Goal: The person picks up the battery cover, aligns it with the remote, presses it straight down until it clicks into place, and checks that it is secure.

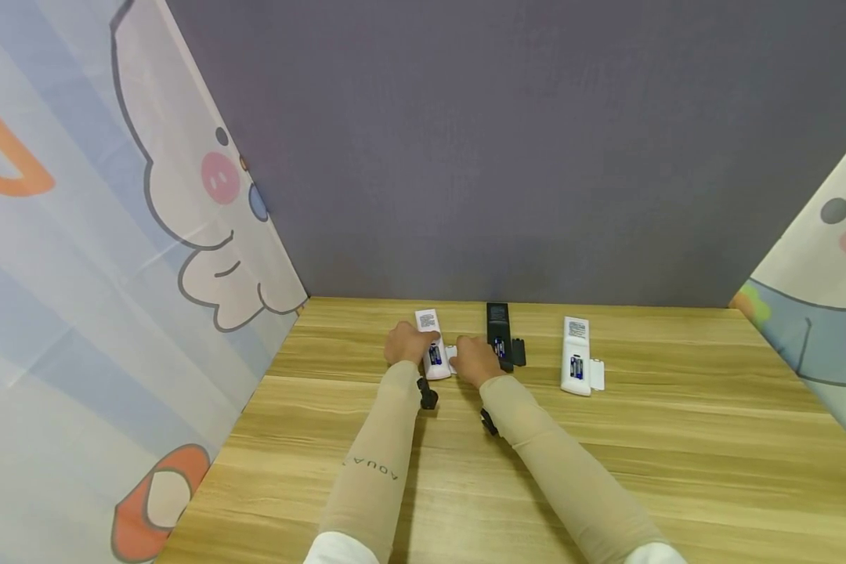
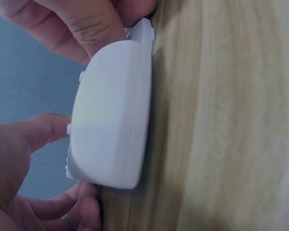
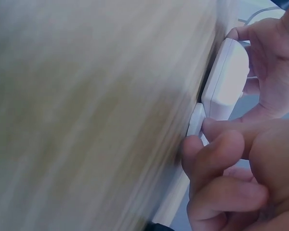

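A white remote control (image 1: 427, 319) lies back-up on the table with its battery compartment exposed and blue batteries (image 1: 435, 355) inside. My left hand (image 1: 406, 343) grips it from the left, the thumb on its upper face and the fingers along its side. Beside its right edge is a white battery cover (image 3: 196, 119), pinched between thumb and finger of my right hand (image 1: 475, 362). In the left wrist view, the end of the remote control (image 2: 108, 115) faces the camera, with the cover low against its edge.
Right of my hands lies a black remote control (image 1: 497, 316) with batteries showing and its black cover (image 1: 518, 352) alongside. Farther right is another white remote control (image 1: 574, 341), likewise uncovered, its cover (image 1: 597, 375) beside it. A grey panel (image 1: 507, 157) stands behind the wooden table (image 1: 677, 439).
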A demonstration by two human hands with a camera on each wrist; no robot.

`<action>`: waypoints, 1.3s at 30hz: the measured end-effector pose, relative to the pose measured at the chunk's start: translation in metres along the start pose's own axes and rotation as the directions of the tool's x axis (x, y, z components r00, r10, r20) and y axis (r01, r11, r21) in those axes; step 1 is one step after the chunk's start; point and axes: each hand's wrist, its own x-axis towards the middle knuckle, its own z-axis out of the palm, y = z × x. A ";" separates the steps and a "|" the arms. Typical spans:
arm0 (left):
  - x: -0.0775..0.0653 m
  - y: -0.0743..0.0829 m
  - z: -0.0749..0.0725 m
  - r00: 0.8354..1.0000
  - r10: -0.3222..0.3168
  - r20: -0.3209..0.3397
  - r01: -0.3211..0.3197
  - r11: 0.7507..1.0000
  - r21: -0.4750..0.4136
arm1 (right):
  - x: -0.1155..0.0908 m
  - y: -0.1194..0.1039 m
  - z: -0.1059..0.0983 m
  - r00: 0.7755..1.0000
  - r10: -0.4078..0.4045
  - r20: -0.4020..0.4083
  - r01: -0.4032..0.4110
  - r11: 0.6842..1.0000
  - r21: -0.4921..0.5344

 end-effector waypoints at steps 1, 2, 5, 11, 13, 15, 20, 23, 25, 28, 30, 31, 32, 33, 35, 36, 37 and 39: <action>0.000 0.000 0.000 1.000 -0.005 -0.002 0.005 1.000 -0.006 | 0.000 0.000 0.000 1.000 0.006 0.004 -0.006 1.000 0.007; 0.000 0.000 0.001 1.000 -0.009 -0.001 0.009 1.000 -0.011 | 0.000 0.000 0.000 1.000 0.012 0.008 -0.012 1.000 0.012; -0.001 -0.001 0.002 1.000 -0.017 -0.001 0.017 1.000 -0.022 | 0.001 0.000 0.000 0.999 0.034 0.019 -0.034 0.999 0.032; 0.000 -0.002 0.003 0.999 -0.033 0.020 0.033 0.999 -0.031 | 0.003 0.002 -0.001 0.996 0.069 0.048 -0.072 0.994 0.082; 0.000 -0.003 0.004 0.999 -0.034 0.019 0.035 0.999 -0.034 | 0.004 0.003 -0.001 0.995 0.078 0.062 -0.084 0.991 0.100; 0.001 -0.004 0.004 0.999 -0.031 0.013 0.031 0.999 -0.037 | 0.004 0.003 -0.001 0.994 0.089 0.068 -0.098 0.987 0.130; 0.003 -0.006 0.007 1.000 -0.020 -0.001 0.020 0.999 -0.044 | 0.004 0.003 -0.003 0.992 0.118 0.051 -0.127 0.970 0.209; 0.003 -0.005 0.007 1.000 -0.027 0.000 0.026 0.999 -0.048 | 0.004 0.003 -0.004 0.991 0.130 0.037 -0.135 0.964 0.229; 0.001 -0.005 0.007 1.000 -0.027 0.002 0.028 0.998 -0.056 | 0.003 0.004 -0.004 0.990 0.137 0.031 -0.141 0.959 0.248; -0.001 -0.007 0.005 1.000 -0.024 0.010 0.024 0.996 -0.083 | 0.001 0.005 -0.005 0.990 0.141 0.019 -0.140 0.943 0.301; -0.002 -0.008 0.003 0.999 -0.022 0.025 0.024 0.994 -0.106 | 0.000 0.007 -0.006 0.990 0.141 0.015 -0.139 0.936 0.325; -0.002 -0.009 0.002 0.999 -0.023 0.032 0.027 0.993 -0.118 | -0.001 0.007 -0.007 0.990 0.143 0.011 -0.138 0.931 0.338; -0.002 -0.009 0.001 0.999 -0.025 0.039 0.030 0.991 -0.127 | -0.001 0.008 -0.008 0.990 0.143 0.001 -0.134 0.927 0.349; -0.001 -0.010 0.001 0.999 -0.026 0.046 0.032 0.991 -0.133 | -0.002 0.008 -0.009 0.990 0.141 -0.010 -0.129 0.926 0.355; -0.001 -0.010 -0.001 0.998 -0.025 0.056 0.033 0.988 -0.150 | -0.002 0.009 -0.011 0.990 0.141 -0.028 -0.120 0.919 0.375; -0.002 -0.011 -0.002 0.998 -0.023 0.059 0.032 0.987 -0.161 | -0.003 0.010 -0.012 0.989 0.140 -0.039 -0.115 0.915 0.387; -0.002 -0.012 -0.003 0.998 -0.023 0.063 0.033 0.984 -0.174 | -0.003 0.010 -0.012 0.989 0.140 -0.050 -0.108 0.911 0.399; -0.002 -0.013 -0.004 0.997 -0.021 0.072 0.035 0.979 -0.199 | -0.004 0.011 -0.013 0.988 0.137 -0.063 -0.099 0.903 0.418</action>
